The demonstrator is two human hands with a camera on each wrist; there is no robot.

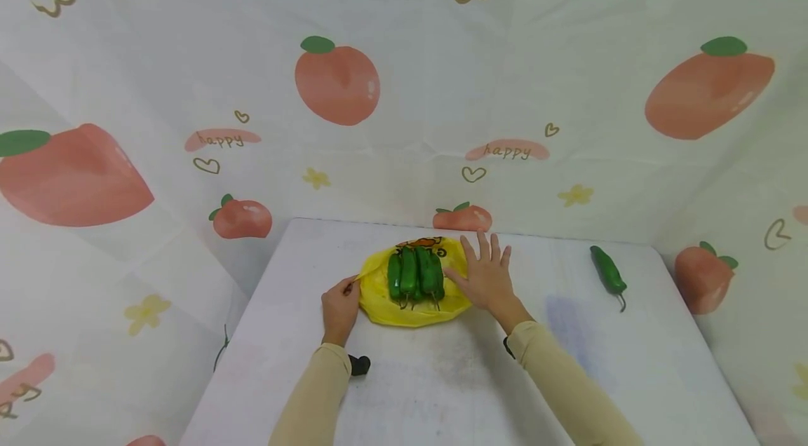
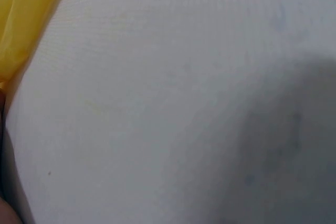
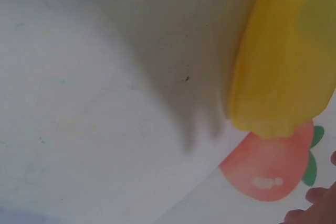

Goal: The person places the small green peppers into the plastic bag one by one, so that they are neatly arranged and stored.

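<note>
Several green peppers (image 1: 416, 274) lie side by side, stems toward the person, on a yellow plastic bag (image 1: 404, 318) with a dark and orange print at its far side. The left hand (image 1: 341, 307) pinches the bag's left edge. At the bag's right side is the right hand (image 1: 489, 278), its fingers straight and spread, the thumb reaching toward the peppers. In the left wrist view, part of the yellow bag (image 2: 23, 19) fills the upper left corner. The right wrist view has the bag (image 3: 286, 61) at the right and a few fingertips (image 3: 315, 195) at the lower right.
A single green pepper (image 1: 608, 271) lies apart at the right of the white table (image 1: 429, 390). A thin green stem-like piece (image 1: 222, 348) is at the table's left edge. A fruit-printed white cloth (image 1: 404, 172) hangs around the back and sides.
</note>
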